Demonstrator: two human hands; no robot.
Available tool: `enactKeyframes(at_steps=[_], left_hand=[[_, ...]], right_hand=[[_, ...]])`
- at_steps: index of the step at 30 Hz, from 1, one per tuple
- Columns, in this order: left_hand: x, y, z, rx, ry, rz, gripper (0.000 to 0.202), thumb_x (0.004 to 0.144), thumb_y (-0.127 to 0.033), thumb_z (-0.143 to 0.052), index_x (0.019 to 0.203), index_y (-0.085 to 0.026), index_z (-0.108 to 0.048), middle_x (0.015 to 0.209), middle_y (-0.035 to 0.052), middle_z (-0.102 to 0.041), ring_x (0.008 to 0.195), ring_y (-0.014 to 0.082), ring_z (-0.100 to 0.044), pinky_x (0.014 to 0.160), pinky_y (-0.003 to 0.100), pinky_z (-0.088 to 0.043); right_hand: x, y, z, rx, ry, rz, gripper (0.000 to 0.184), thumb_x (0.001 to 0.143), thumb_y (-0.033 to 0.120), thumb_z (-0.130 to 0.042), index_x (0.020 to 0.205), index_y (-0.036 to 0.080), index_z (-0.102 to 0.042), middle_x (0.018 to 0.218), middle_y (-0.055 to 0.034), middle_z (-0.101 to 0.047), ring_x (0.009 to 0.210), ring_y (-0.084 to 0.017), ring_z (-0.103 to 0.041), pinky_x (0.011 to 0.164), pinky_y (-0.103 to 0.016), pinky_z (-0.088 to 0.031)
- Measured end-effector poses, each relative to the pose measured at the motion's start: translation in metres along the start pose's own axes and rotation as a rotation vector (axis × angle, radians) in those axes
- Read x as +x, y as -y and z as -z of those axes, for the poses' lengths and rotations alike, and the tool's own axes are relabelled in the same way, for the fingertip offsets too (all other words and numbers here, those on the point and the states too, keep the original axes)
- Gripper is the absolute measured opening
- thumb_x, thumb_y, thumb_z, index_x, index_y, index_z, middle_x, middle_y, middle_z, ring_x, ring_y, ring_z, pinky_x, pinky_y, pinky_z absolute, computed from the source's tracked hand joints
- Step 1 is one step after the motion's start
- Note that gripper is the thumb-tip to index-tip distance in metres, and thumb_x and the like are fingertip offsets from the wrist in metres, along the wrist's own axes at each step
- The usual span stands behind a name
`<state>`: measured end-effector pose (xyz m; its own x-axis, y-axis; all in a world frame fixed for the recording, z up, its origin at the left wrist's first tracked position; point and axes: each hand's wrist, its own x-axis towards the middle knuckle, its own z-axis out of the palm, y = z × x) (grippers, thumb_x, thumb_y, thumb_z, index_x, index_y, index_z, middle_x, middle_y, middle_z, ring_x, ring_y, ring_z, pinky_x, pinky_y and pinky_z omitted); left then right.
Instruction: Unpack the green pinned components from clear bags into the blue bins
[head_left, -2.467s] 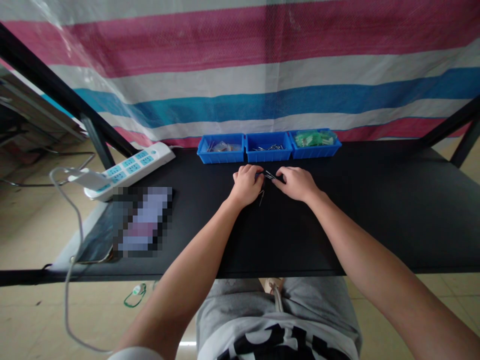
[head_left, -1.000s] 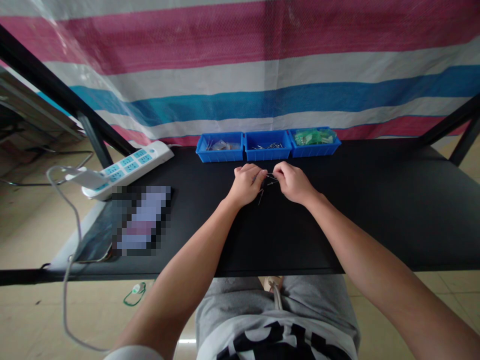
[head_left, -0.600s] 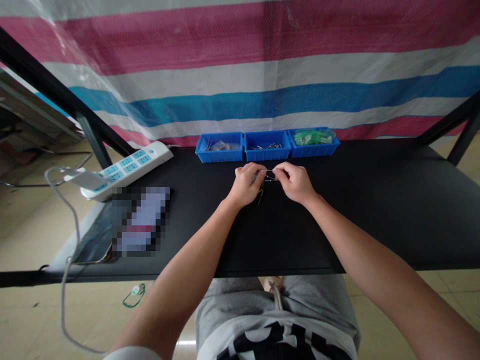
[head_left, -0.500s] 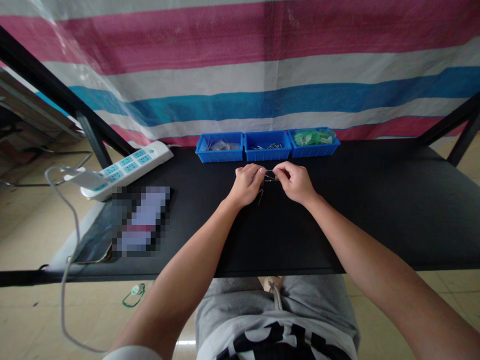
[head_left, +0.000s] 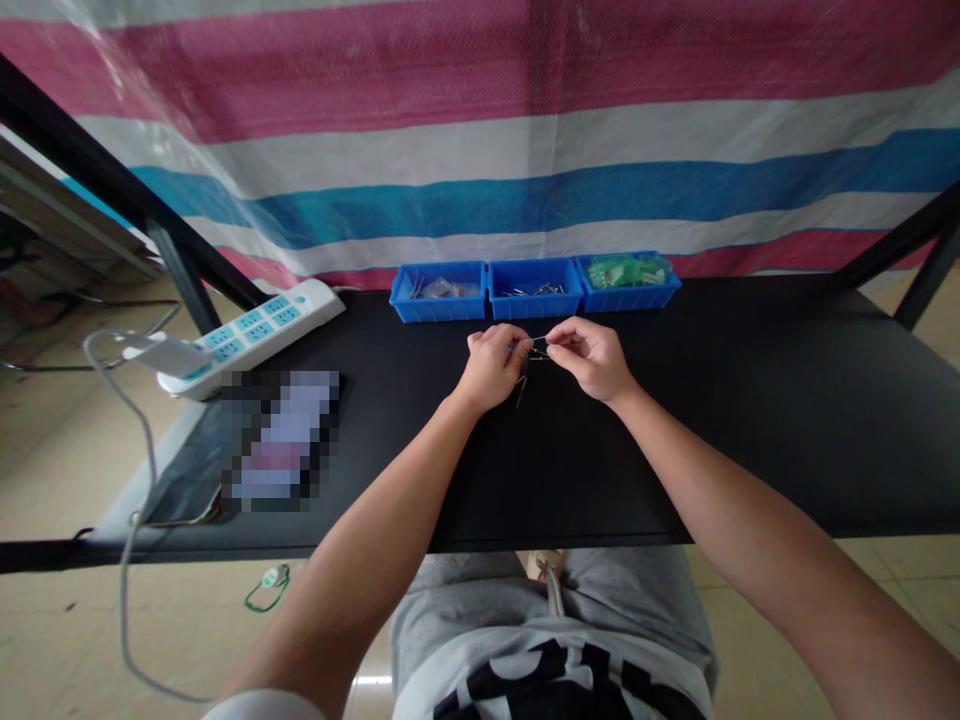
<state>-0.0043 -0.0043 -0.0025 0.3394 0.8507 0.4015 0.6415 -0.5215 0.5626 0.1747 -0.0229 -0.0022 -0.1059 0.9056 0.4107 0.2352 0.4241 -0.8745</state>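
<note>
Black bench (head_left: pixel 757 440) on thin black metal legs (head_left: pixel 174 275), backed by a hanging woven plastic tarpaulin (head_left: pixel 480 170) in broad pink, white and blue stripes, lightly creased and shiny toward the upper left. Beyond the bench's left end, a dim corner with a leaning grey panel (head_left: pixel 52 215). Underfoot, scuffed pale beige floor tiles (head_left: pixel 52 480), with a small bright reflection of light (head_left: pixel 373 679) below the bench's front edge.

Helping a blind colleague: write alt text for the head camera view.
A person's left hand and right hand hold thin metal pins between them over a black table, below three blue bins. A white power strip lies at far left.
</note>
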Motion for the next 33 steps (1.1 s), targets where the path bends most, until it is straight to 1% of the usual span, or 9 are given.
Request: enactKeyframes(at_steps=[6, 10, 13, 17, 21, 25, 27, 29, 33], left_hand=[[-0.001, -0.003, 0.001, -0.006, 0.013, -0.005, 0.013, 0.091, -0.027, -0.051, 0.090, -0.019, -0.061, 0.091, 0.0040, -0.069, 0.090, 0.0190, -0.063, 0.087, 0.036, -0.041], [-0.002, -0.005, 0.001, -0.001, -0.045, 0.039, 0.018, 0.088, -0.030, -0.056, 0.103, -0.020, -0.059, 0.107, 0.0063, -0.065, 0.098, 0.0206, -0.061, 0.090, 0.038, -0.040], [-0.002, -0.004, 0.001, 0.007, -0.088, 0.107, 0.027, 0.087, -0.030, -0.057, 0.112, -0.021, -0.054, 0.117, 0.0078, -0.060, 0.101, 0.0219, -0.061, 0.091, 0.041, -0.040], [-0.001, -0.001, -0.002, 0.008, -0.073, 0.151, 0.027, 0.087, -0.030, -0.055, 0.113, -0.021, -0.053, 0.118, 0.0086, -0.059, 0.101, 0.0227, -0.061, 0.092, 0.043, -0.040], [-0.002, 0.000, -0.005, 0.013, -0.018, 0.128, 0.031, 0.086, -0.034, -0.056, 0.114, -0.021, -0.053, 0.120, 0.0094, -0.058, 0.103, 0.0241, -0.060, 0.093, 0.045, -0.040], [-0.003, -0.002, -0.005, 0.013, 0.030, 0.106, 0.033, 0.086, -0.036, -0.056, 0.116, -0.020, -0.053, 0.121, 0.0100, -0.058, 0.108, 0.0255, -0.059, 0.095, 0.047, -0.039], [-0.003, -0.002, -0.004, 0.011, 0.036, 0.110, 0.033, 0.087, -0.035, -0.056, 0.116, -0.019, -0.053, 0.121, 0.0104, -0.058, 0.108, 0.0256, -0.059, 0.094, 0.047, -0.039], [-0.003, -0.003, -0.004, 0.011, 0.039, 0.113, 0.033, 0.087, -0.035, -0.055, 0.115, -0.020, -0.053, 0.120, 0.0104, -0.059, 0.109, 0.0258, -0.058, 0.095, 0.047, -0.040], [-0.002, -0.002, -0.004, 0.013, 0.047, 0.116, 0.031, 0.087, -0.035, -0.055, 0.114, -0.020, -0.054, 0.118, 0.0103, -0.061, 0.111, 0.0259, -0.058, 0.095, 0.047, -0.040]], right_hand=[[-0.001, 0.002, 0.001, 0.062, 0.014, -0.002, 0.016, 0.073, 0.029, -0.067, 0.084, 0.017, -0.065, 0.071, -0.0012, -0.061, 0.060, -0.013, -0.053, 0.056, -0.028, -0.042], [-0.001, 0.003, 0.001, -0.058, -0.044, 0.040, 0.015, 0.076, 0.031, -0.063, 0.082, 0.017, -0.065, 0.067, -0.0009, -0.060, 0.057, -0.013, -0.053, 0.055, -0.028, -0.043], [0.000, 0.004, 0.002, -0.248, -0.149, 0.113, 0.018, 0.078, 0.033, -0.061, 0.086, 0.018, -0.067, 0.078, -0.0041, -0.066, 0.057, -0.013, -0.053, 0.055, -0.028, -0.045], [0.003, 0.001, 0.004, -0.467, -0.231, 0.171, 0.032, 0.084, 0.037, -0.055, 0.108, 0.020, -0.066, 0.105, -0.0106, -0.068, 0.065, -0.015, -0.058, 0.055, -0.029, -0.048], [0.011, -0.011, 0.008, -0.614, -0.231, 0.195, 0.046, 0.089, 0.033, -0.047, 0.131, 0.018, -0.056, 0.134, -0.0160, -0.057, 0.095, -0.025, -0.064, 0.071, -0.036, -0.055], [0.022, -0.025, 0.013, -0.731, -0.196, 0.180, 0.054, 0.089, 0.027, -0.043, 0.142, 0.014, -0.044, 0.146, -0.0158, -0.046, 0.129, -0.032, -0.048, 0.093, -0.045, -0.052], [0.025, -0.029, 0.014, -0.775, -0.167, 0.150, 0.056, 0.088, 0.024, -0.044, 0.143, 0.013, -0.042, 0.147, -0.0153, -0.045, 0.136, -0.032, -0.042, 0.102, -0.047, -0.047], [0.026, -0.031, 0.014, -0.806, -0.135, 0.114, 0.058, 0.087, 0.023, -0.046, 0.144, 0.012, -0.041, 0.147, -0.0153, -0.045, 0.137, -0.031, -0.041, 0.107, -0.049, -0.043], [0.023, -0.031, 0.014, -0.832, -0.083, 0.035, 0.062, 0.084, 0.024, -0.053, 0.144, 0.012, -0.041, 0.149, -0.0152, -0.042, 0.139, -0.032, -0.039, 0.111, -0.048, -0.039]])
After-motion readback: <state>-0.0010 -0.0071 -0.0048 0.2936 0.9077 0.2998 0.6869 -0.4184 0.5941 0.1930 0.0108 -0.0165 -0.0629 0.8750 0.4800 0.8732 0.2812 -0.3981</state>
